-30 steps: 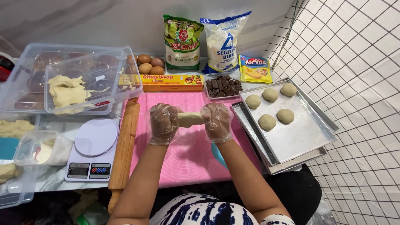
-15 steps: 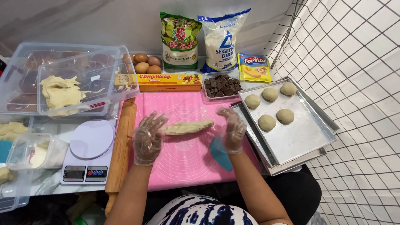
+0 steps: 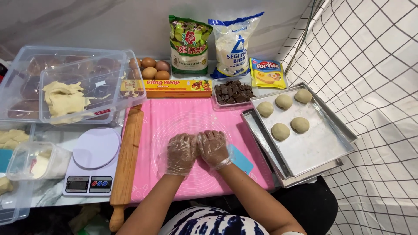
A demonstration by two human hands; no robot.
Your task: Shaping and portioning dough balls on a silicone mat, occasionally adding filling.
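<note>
Left hand [image 3: 180,153] and right hand [image 3: 213,148], both in clear plastic gloves, are pressed side by side, palms down, on the pink mat [image 3: 183,117]. The fingers are laid flat; the dough is hidden beneath them, so a grip cannot be told. A wooden rolling pin [image 3: 126,163] lies along the mat's left edge. Five dough balls [image 3: 284,102] are set on the metal tray [image 3: 318,146] at right.
</note>
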